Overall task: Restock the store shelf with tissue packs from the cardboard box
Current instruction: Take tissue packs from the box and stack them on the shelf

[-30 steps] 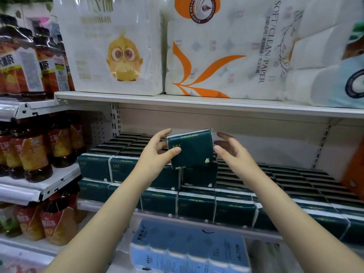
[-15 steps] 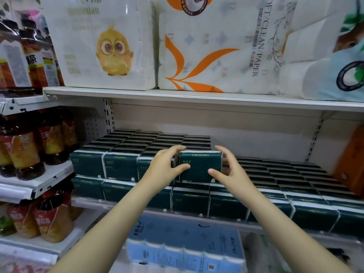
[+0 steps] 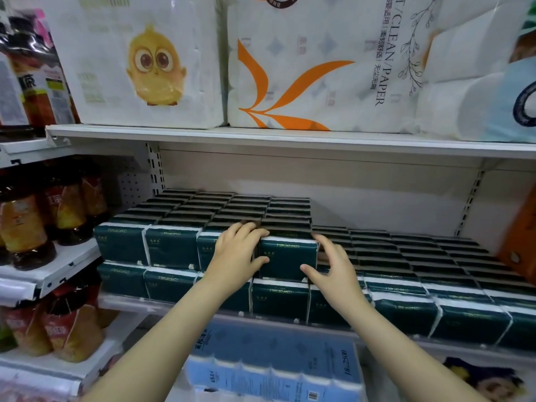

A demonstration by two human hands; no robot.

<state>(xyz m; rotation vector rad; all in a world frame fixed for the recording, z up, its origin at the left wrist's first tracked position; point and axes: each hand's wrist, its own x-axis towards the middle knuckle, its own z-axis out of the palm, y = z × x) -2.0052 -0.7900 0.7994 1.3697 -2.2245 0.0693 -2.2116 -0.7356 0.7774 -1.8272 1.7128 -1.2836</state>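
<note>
One pack (image 3: 285, 258), between left grip (image 3: 235, 253), right grip (image 3: 333, 265)

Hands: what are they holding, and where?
A tissue pack on the top row: left hand grips its left top corner, right hand its right side.

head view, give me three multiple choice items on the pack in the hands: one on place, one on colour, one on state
1. Where is the pack between the left hand and right hand?
A top shelf
B right end of the upper front row
C floor

2. Its main colour?
A dark green
B orange
C pink

3. How is it held?
A by the left only
B by neither
C by both

Answers: B, it ends that row; A, its wrap is dark green; C, fingers of each hand curl round a side.
</note>
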